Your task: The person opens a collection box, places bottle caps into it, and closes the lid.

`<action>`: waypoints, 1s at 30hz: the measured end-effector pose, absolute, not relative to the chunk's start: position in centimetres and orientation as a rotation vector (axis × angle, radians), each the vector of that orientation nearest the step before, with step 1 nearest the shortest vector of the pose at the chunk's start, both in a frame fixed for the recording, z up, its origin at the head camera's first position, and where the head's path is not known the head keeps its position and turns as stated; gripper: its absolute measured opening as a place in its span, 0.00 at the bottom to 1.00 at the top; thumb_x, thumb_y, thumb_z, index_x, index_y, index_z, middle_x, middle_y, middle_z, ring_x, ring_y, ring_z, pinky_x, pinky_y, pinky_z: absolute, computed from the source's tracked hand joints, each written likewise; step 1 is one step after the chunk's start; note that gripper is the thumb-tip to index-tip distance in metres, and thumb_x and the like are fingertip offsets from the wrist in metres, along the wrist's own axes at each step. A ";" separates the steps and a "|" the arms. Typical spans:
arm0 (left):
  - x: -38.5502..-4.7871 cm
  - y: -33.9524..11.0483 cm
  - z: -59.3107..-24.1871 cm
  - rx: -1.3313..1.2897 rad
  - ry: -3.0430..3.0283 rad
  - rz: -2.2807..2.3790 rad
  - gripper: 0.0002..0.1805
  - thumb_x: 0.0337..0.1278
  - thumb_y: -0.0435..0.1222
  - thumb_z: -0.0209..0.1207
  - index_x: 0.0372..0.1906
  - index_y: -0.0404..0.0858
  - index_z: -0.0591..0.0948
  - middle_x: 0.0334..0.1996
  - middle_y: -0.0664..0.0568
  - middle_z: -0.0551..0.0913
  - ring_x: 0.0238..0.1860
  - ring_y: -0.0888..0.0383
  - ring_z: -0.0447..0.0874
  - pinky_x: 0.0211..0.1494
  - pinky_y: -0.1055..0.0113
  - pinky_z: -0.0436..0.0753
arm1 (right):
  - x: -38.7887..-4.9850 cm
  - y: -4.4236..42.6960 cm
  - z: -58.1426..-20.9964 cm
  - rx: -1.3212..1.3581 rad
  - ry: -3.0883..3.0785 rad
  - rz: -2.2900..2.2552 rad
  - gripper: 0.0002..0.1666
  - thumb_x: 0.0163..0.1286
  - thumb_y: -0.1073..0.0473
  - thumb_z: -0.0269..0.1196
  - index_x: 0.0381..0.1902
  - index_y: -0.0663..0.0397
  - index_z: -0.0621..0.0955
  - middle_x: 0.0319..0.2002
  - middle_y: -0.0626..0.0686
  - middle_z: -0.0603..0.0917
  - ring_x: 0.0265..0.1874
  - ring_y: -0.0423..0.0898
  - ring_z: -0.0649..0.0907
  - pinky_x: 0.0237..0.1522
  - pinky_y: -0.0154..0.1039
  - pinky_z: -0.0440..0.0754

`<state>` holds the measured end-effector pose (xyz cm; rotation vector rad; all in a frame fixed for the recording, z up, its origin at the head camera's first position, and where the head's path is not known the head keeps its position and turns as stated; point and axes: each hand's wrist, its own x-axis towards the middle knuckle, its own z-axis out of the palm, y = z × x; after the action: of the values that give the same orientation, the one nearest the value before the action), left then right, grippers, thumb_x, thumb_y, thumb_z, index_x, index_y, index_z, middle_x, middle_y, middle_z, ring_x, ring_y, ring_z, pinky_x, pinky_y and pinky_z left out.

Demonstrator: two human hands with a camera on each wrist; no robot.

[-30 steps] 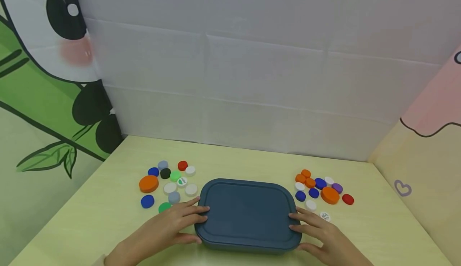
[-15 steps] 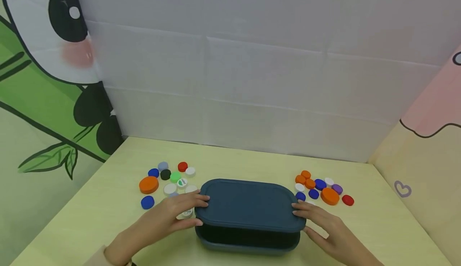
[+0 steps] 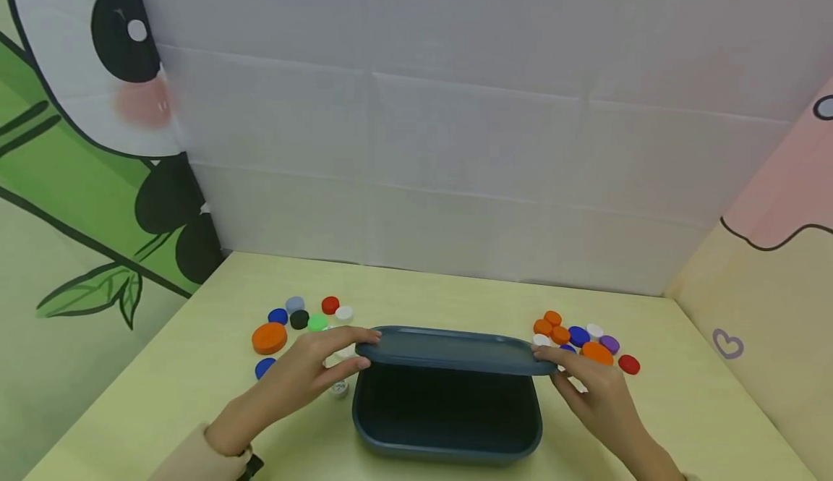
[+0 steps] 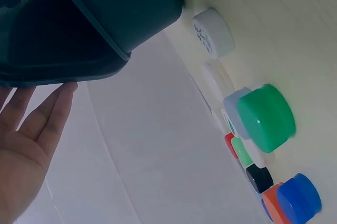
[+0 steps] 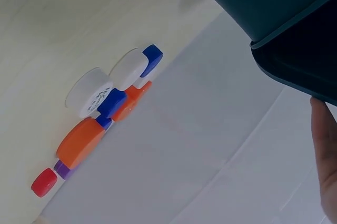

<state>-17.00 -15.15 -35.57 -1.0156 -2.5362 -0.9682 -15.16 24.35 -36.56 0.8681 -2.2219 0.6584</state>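
A dark blue rectangular box (image 3: 449, 448) stands at the near middle of the table, its dark inside showing. Its lid (image 3: 449, 351) is tilted up, front edge raised, back edge low toward the box's far rim. My left hand (image 3: 319, 365) pinches the lid's left end between thumb and fingers. At the right end, my right hand (image 3: 595, 394) pinches the lid the same way. In the left wrist view the fingers (image 4: 55, 113) touch the lid's edge from outside. The right wrist view shows part of a hand (image 5: 324, 150) at the lid's edge.
Several bottle caps lie left of the box, among them a large orange cap (image 3: 269, 338) and a black cap (image 3: 299, 320). Another group on the right includes a red cap (image 3: 628, 364) and a purple cap (image 3: 609, 344). A white sheet (image 3: 455, 141) hangs behind the table.
Both hands have lifted the lid's front edge off the box and tilted it up and back. The box's inside has come into view. The caps have not visibly moved.
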 end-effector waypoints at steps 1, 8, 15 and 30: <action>-17.1 -15.2 -35.5 -1.009 -2.526 -0.970 0.17 0.59 0.47 0.53 0.52 0.49 0.77 0.50 0.63 0.80 0.50 0.63 0.80 0.48 0.67 0.81 | -15.3 24.3 -36.6 0.861 -2.198 0.670 0.21 0.69 0.47 0.46 0.44 0.52 0.81 0.36 0.52 0.86 0.22 0.37 0.81 0.25 0.18 0.74; -17.8 -15.2 -35.5 -1.018 -2.428 -0.943 0.15 0.58 0.42 0.55 0.51 0.47 0.78 0.48 0.63 0.81 0.48 0.64 0.80 0.48 0.68 0.81 | -16.9 24.0 -36.5 0.885 -1.993 0.715 0.20 0.69 0.50 0.50 0.39 0.56 0.83 0.28 0.51 0.86 0.16 0.31 0.75 0.19 0.17 0.69; -19.9 -15.1 -35.9 -1.029 -2.315 -0.960 0.15 0.53 0.31 0.59 0.47 0.44 0.80 0.42 0.57 0.84 0.41 0.62 0.84 0.43 0.66 0.82 | -18.3 23.8 -36.1 0.879 -1.954 0.745 0.11 0.64 0.57 0.59 0.37 0.58 0.84 0.27 0.51 0.86 0.14 0.28 0.75 0.19 0.15 0.67; -23.5 -14.3 -35.4 -0.811 -2.351 -1.102 0.09 0.57 0.33 0.57 0.43 0.40 0.81 0.37 0.49 0.86 0.36 0.56 0.86 0.38 0.66 0.83 | -21.1 22.9 -34.8 0.706 -2.166 0.862 0.15 0.51 0.76 0.65 0.37 0.59 0.83 0.28 0.55 0.86 0.24 0.47 0.85 0.23 0.21 0.77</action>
<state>-23.55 -14.28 -35.39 -0.8106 -2.3510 -1.1019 -21.12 22.87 -34.84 0.7060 -2.1655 0.8621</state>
